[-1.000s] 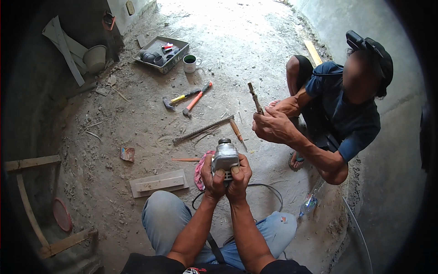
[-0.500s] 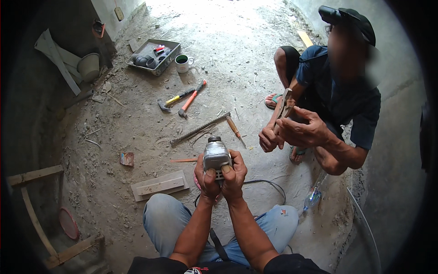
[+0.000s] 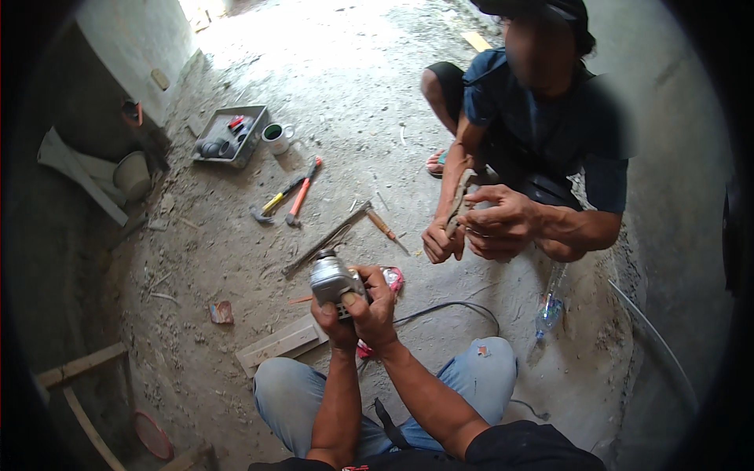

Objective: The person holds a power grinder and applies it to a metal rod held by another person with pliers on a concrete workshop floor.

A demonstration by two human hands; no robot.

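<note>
Both my hands are wrapped round a silver metal power tool (image 3: 330, 276) that looks like an angle grinder, with a dark round spindle at its far end. My left hand (image 3: 334, 323) grips its left side, and my right hand (image 3: 375, 312) its right side. Both thumbs press on the near face, by the vent slots. The tool is held above the floor, between my knees and a ribbed metal bar (image 3: 318, 250). A wooden-handled pointed tool (image 3: 381, 225) lies beyond it. Red and white crumpled wrapping (image 3: 393, 278) shows beside my right hand.
A co-worker crouches at the right, holding a worn plier-like tool (image 3: 462, 200). Two hammers (image 3: 271, 206) (image 3: 302, 196), a grey tray (image 3: 250, 145) and a mug (image 3: 275, 139) stand or lie farther off. A wooden float (image 3: 283, 344), black cable (image 3: 463, 304) and plastic bottle (image 3: 547, 315) are nearer.
My hands have moved left with the power tool and tilted it leftward. The view has shifted too. The co-worker still holds the worn tool in both hands.
</note>
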